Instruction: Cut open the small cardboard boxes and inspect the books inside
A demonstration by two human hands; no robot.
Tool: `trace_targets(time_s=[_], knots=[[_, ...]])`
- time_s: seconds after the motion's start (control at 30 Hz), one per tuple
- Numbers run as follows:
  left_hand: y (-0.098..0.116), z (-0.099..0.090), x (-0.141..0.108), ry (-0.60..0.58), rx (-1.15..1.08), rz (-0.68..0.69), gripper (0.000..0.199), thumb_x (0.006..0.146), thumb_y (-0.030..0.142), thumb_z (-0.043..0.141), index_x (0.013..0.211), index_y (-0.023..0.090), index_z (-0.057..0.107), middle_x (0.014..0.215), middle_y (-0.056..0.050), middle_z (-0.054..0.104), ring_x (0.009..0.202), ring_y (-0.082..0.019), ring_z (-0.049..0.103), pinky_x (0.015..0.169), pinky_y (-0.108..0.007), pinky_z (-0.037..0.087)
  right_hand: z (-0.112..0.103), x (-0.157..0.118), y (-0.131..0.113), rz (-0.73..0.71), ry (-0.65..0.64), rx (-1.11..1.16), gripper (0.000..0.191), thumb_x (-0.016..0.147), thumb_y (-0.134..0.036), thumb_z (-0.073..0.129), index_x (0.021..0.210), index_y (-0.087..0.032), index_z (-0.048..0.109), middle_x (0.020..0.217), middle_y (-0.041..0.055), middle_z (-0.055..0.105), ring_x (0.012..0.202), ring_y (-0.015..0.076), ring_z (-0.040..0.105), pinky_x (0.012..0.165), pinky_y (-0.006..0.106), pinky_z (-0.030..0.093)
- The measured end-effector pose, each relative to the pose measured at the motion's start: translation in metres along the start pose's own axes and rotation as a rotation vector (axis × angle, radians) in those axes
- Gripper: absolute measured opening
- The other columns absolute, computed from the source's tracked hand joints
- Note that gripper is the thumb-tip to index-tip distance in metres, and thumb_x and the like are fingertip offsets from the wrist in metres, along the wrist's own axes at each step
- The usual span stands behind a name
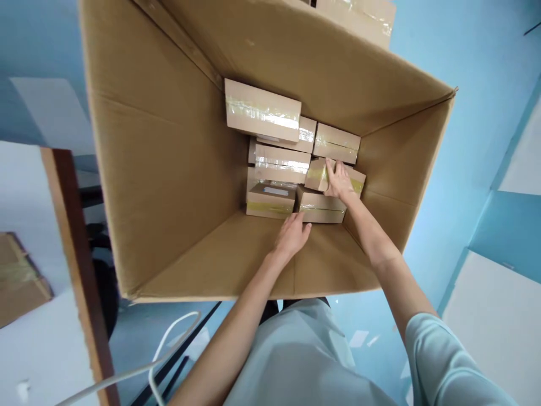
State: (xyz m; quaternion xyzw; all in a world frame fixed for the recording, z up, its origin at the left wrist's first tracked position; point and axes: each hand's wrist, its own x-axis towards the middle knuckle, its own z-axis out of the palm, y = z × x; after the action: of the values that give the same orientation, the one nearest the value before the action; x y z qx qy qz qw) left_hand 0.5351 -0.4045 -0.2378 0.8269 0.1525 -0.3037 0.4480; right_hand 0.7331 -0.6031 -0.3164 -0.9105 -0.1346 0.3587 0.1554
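Note:
A large open cardboard carton surrounds both my hands, with several small taped cardboard boxes stacked in it. My right hand reaches over a small cardboard box at the right of the stack, its fingers gripping across the top. That box lies slightly askew above another taped box. Low at the near side, my left hand is open, thumb apart, its fingertips by the gap between that lower box and a box with a white label. Contact of these fingertips is hard to judge.
One taped box sits higher than the others at the back left of the carton. Outside, more boxes stand beyond the far wall. A white table with a brown edge is at left, and a white cable runs nearby.

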Motion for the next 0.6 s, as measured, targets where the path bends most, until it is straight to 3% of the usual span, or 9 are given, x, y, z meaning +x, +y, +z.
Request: trace_targets(time_s=[0.13, 0.33, 0.47, 0.6], knots=[[0.013, -0.02, -0.014, 0.068, -0.112, -0.035, 0.053, 0.105, 0.035, 0.067, 0.155, 0.018, 0.069, 0.158, -0.021, 0.072, 0.152, -0.041, 0.066, 0.132, -0.057, 0.051, -0.041, -0.084, -0.045, -0.029, 0.186, 0.034, 0.136, 0.081, -0.039, 0.091, 0.188, -0.007, 0.013, 0.191, 0.0343, 0.011, 0.18, 0.0532, 0.012, 0.143, 0.073, 0.022], [0.026, -0.066, -0.056, 0.314, -0.489, -0.083, 0.069, 0.101, 0.032, 0.069, 0.167, 0.017, 0.053, 0.168, -0.025, 0.063, 0.146, -0.036, 0.072, 0.129, -0.056, 0.054, -0.093, -0.24, -0.153, -0.086, 0.486, 0.088, 0.138, 0.081, -0.052, 0.088, 0.19, -0.025, 0.007, 0.19, 0.0259, 0.018, 0.176, 0.0533, 0.026, 0.136, 0.079, 0.035], [0.027, -0.106, -0.112, 0.424, -0.771, 0.098, 0.051, 0.094, 0.021, 0.065, 0.145, 0.022, 0.067, 0.146, -0.016, 0.08, 0.137, -0.029, 0.078, 0.125, -0.049, 0.059, -0.108, -0.308, -0.229, -0.254, 0.612, 0.081, 0.14, 0.081, -0.061, 0.09, 0.189, -0.035, 0.005, 0.189, 0.0208, 0.021, 0.175, 0.0523, 0.029, 0.134, 0.08, 0.039], [0.01, -0.153, -0.188, 0.593, -0.959, 0.204, 0.044, 0.087, 0.019, 0.068, 0.13, 0.025, 0.071, 0.131, -0.011, 0.085, 0.129, -0.03, 0.081, 0.12, -0.05, 0.063, -0.116, -0.343, -0.313, -0.454, 0.598, 0.093, 0.142, 0.078, -0.065, 0.094, 0.189, -0.038, 0.011, 0.188, 0.0192, 0.022, 0.174, 0.0538, 0.029, 0.134, 0.084, 0.037]])
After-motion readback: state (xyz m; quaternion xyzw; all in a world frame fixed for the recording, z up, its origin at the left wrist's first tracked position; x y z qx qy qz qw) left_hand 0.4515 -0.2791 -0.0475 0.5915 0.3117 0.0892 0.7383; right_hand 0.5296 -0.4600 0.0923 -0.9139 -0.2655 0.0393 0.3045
